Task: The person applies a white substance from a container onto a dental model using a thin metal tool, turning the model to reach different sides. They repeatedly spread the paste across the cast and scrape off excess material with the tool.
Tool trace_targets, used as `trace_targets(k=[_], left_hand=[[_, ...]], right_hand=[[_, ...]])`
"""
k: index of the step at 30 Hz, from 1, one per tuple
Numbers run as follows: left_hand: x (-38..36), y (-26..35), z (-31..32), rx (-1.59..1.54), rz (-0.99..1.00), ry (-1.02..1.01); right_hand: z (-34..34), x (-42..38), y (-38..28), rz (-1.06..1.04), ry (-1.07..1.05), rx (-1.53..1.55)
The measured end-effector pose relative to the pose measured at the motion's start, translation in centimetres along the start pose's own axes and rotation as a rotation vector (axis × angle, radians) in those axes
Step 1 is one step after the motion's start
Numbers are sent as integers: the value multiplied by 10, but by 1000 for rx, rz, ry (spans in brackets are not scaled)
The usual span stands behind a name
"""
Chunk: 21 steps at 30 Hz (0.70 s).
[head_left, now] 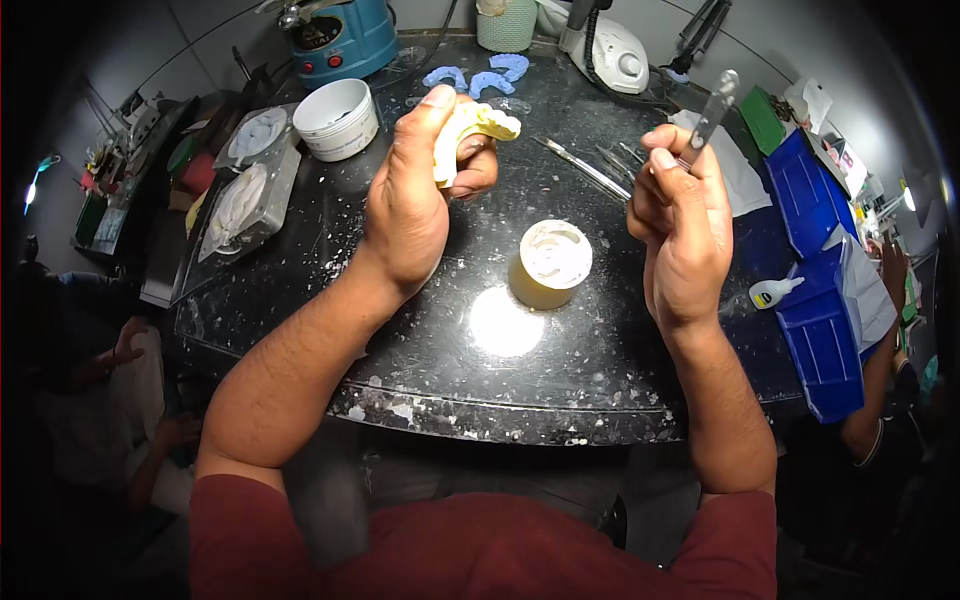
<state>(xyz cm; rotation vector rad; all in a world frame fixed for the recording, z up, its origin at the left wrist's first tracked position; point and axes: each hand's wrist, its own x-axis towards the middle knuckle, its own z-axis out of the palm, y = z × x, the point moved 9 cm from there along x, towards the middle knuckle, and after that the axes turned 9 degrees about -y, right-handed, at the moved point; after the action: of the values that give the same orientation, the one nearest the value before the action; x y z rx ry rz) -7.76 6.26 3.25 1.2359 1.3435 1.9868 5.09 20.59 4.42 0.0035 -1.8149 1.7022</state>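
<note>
My left hand (408, 205) is closed around a yellow dental cast (450, 145), a horseshoe-shaped model with teeth along its curve. The thumb presses on its outer side, and the fingers come round from below. In my right hand (688, 230) a metal spatula (714, 112) is pinched between thumb and fingers, blade pointing up and some pale residue on it. Between both hands, a little nearer to me, a small round jar (548, 285) stands upright on the bench, its top covered with white, paste-like material.
Blue horseshoe-shaped pieces (492, 82) lie at the back, near a blue machine (345, 40) and a white tub (337, 120). Metal instruments (585, 168) rest by my right hand. Blue trays (820, 330) and a small white bottle (773, 292) are at right. Other people sit on both sides.
</note>
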Motion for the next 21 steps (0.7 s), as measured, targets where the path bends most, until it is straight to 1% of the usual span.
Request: trace_targets(k=[1,3,5,7,9,11,13,15,17,18,19,21], left_hand=[[0,-1,1,2,-21,-25],[1,-2,0,23,-22,-13],[1,-2,2,-3,1,-33],[1,-2,3,-11,-5,-38],[0,-2,4,-19,-10,-47],[-1,-5,4,-81,-29,-67],[-1,-5,5,-94,-30,-43],[-2,-4,7,-104,-33,-16],[-2,-4,8,-78,-65,-3],[-3,-3,9,-79,-66,-3],[-3,-3,9,-74,-79,2],[-3,-3,9,-71,-93,8]], right_hand=[[3,1,1,21,-26,37],[7,2,3,46,-52,74],[10,1,-7,-38,-60,-57],[7,1,-5,-35,-71,-75],[7,2,0,-14,-119,-218],[8,2,0,-39,-100,-183],[6,1,-3,-19,-28,27],[4,0,-5,-36,-55,17],[2,1,-8,-64,-25,108],[3,3,-11,-154,17,90],[2,4,-8,-153,18,89],[-4,3,-10,-220,27,-72]])
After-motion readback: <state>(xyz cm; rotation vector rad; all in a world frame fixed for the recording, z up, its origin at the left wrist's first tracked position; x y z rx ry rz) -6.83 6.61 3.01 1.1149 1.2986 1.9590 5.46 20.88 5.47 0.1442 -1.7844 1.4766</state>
